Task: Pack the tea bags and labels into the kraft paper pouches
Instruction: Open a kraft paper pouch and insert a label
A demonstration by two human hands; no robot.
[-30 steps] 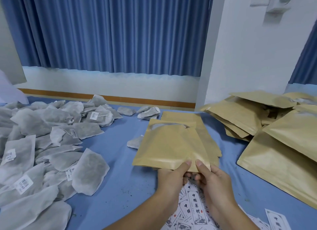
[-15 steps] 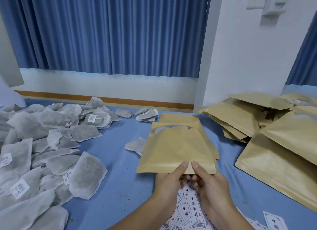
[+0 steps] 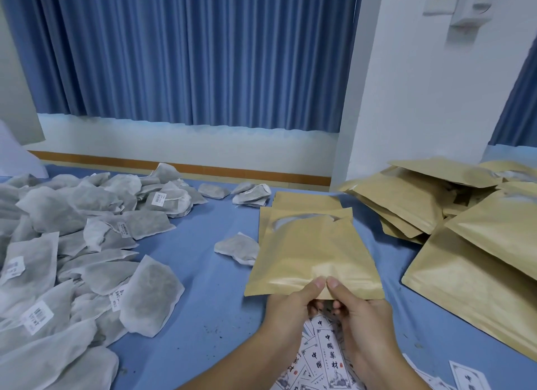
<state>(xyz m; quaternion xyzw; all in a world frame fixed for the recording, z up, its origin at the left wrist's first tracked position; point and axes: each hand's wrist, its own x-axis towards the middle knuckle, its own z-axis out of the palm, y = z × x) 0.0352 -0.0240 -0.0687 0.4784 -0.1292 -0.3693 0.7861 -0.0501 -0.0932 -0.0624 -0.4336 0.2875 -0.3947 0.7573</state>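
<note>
A flat kraft paper pouch (image 3: 311,256) with a clear window near its far end is held over the blue table. My left hand (image 3: 290,305) and my right hand (image 3: 359,311) pinch its near edge, thumbs side by side on top. More empty pouches (image 3: 308,201) lie under it. Several grey tea bags (image 3: 87,244) with small white tags are heaped on the left, and one tea bag (image 3: 236,247) lies just left of the pouch. White printed labels (image 3: 325,357) lie under my wrists.
Piles of kraft pouches (image 3: 453,244) cover the right side of the table (image 3: 209,288). A few tea bags (image 3: 250,195) lie near the far edge. Behind stand a blue curtain (image 3: 189,55) and a white wall pillar (image 3: 421,84).
The held pouch has turned from tilted to lying square to me, and my thumbs have closed together at its near edge. The view has shifted slightly.
</note>
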